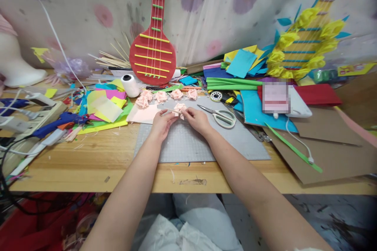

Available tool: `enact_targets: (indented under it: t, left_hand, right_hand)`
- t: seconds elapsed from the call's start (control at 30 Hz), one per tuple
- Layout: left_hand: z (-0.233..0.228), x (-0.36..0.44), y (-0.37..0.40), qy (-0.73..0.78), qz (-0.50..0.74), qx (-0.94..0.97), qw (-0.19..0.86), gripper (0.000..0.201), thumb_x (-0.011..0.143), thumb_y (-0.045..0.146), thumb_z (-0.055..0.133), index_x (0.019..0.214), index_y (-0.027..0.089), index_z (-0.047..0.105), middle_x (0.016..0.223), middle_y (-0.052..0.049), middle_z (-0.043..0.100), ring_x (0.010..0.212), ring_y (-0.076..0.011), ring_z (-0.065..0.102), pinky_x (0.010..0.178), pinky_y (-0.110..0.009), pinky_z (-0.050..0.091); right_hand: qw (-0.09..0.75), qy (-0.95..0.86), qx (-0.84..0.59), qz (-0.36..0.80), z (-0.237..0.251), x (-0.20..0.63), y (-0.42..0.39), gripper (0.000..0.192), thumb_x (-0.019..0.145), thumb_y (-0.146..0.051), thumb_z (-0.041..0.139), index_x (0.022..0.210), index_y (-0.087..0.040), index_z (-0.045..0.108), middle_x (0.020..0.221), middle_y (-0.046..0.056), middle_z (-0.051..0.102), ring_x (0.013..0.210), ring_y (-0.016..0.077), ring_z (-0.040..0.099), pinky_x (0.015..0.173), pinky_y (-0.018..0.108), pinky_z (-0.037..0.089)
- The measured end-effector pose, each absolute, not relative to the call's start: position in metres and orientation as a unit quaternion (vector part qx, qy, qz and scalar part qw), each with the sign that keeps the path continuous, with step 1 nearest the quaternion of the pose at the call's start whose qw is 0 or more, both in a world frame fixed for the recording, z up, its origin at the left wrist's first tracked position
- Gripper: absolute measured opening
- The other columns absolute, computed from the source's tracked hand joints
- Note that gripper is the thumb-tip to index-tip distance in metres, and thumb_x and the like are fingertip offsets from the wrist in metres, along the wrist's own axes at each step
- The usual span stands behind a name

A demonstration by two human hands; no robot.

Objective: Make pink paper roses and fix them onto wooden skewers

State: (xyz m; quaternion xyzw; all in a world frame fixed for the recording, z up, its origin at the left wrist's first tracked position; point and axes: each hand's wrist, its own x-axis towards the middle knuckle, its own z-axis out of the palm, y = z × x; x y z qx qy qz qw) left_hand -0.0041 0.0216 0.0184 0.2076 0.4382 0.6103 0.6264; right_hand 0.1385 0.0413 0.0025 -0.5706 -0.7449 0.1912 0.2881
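Note:
Over the grey cutting mat (pixel 188 147), my two hands meet at a pale pink paper flower (pixel 180 108). My right hand (pixel 196 119) pinches its petals from the right side. Closed fingers of my left hand (pixel 163 123) grip a thin stick (pixel 172 111) that runs to the flower; whether the two are joined I cannot tell. Several finished pink paper roses (pixel 161 96) lie just behind my hands. To the right of my right hand rest scissors (pixel 222 118) with pale handles. A pale pink paper sheet (pixel 141 113) lies left of my left hand.
A blue glue gun (pixel 61 122) and a power strip (pixel 38 125) lie at the left among cables. A red paper lute (pixel 152 57) stands at the back, beside a white thread spool (pixel 130 86). Coloured sheets and cardboard (pixel 330 157) cover the right side.

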Motion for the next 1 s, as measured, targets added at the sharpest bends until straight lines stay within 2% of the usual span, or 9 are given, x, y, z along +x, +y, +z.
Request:
enact_targets:
  t: [0.17,0.27,0.43,0.63,0.83,0.9,1.0]
  left_hand:
    - [0.0112,-0.0003,0.0212,0.463,0.630,0.242,0.575,0.042,0.057,-0.001,0.062,0.089,0.015,0.040,0.064,0.004,0.053,0.063,-0.0106,0.060,0.075,-0.034,0.052]
    - [0.0088,-0.0017,0.0226,0.465,0.629,0.243,0.574,0.045,0.058,0.002,0.062,0.094,0.015,0.040,0.068,0.003,0.054,0.063,-0.0116,0.061,0.073,-0.035,0.052]
    - [0.0084,-0.0023,0.0228,0.478,0.621,0.246,0.571,0.049,0.057,0.006,0.063,0.099,0.015,0.040,0.073,-0.001,0.057,0.064,-0.0127,0.061,0.069,-0.032,0.051]
    - [0.0096,-0.0001,0.0217,0.505,0.622,0.248,0.545,0.041,0.061,0.006,0.059,0.097,0.015,0.041,0.070,0.000,0.056,0.060,-0.0111,0.060,0.063,-0.027,0.051]
    - [0.0107,0.0008,0.0235,0.532,0.620,0.245,0.523,0.029,0.067,0.009,0.054,0.094,0.015,0.046,0.065,0.001,0.055,0.057,-0.0087,0.057,0.054,-0.021,0.049]
    - [0.0117,0.0012,0.0231,0.534,0.619,0.249,0.520,0.028,0.069,0.014,0.055,0.095,0.015,0.046,0.067,0.000,0.056,0.060,-0.0102,0.058,0.052,-0.021,0.048]
    - [0.0130,0.0017,0.0216,0.538,0.614,0.272,0.510,0.037,0.067,0.023,0.061,0.099,0.015,0.044,0.073,-0.003,0.059,0.066,-0.0146,0.061,0.048,-0.023,0.048]
  right_hand:
    - [0.279,-0.753,-0.565,0.189,0.0014,0.1365,0.0395,0.038,0.075,-0.057,0.045,0.078,-0.022,0.059,0.066,-0.002,0.060,0.061,0.0108,0.050,0.054,0.020,0.027]
    - [0.272,-0.759,-0.564,0.179,0.0001,0.1351,0.0392,0.028,0.072,-0.048,0.051,0.080,-0.022,0.059,0.065,-0.003,0.060,0.058,0.0107,0.049,0.053,0.021,0.027]
    - [0.275,-0.757,-0.568,0.167,-0.0004,0.1329,0.0387,0.018,0.073,-0.035,0.049,0.079,-0.023,0.060,0.064,-0.003,0.060,0.058,0.0106,0.049,0.054,0.021,0.028]
    - [0.280,-0.748,-0.579,0.164,0.0016,0.1302,0.0372,0.029,0.073,-0.049,0.049,0.076,-0.023,0.060,0.063,-0.002,0.059,0.056,0.0106,0.049,0.053,0.021,0.027]
    - [0.291,-0.736,-0.591,0.156,-0.0005,0.1297,0.0391,0.021,0.074,-0.039,0.047,0.076,-0.023,0.060,0.063,-0.003,0.060,0.058,0.0109,0.049,0.053,0.021,0.026]
    - [0.293,-0.747,-0.575,0.160,-0.0004,0.1299,0.0384,0.018,0.074,-0.036,0.047,0.077,-0.024,0.061,0.064,-0.003,0.060,0.058,0.0109,0.050,0.054,0.021,0.027]
    - [0.292,-0.768,-0.547,0.160,0.0007,0.1305,0.0367,0.017,0.072,-0.032,0.047,0.077,-0.024,0.061,0.064,-0.003,0.060,0.057,0.0106,0.050,0.055,0.021,0.028]
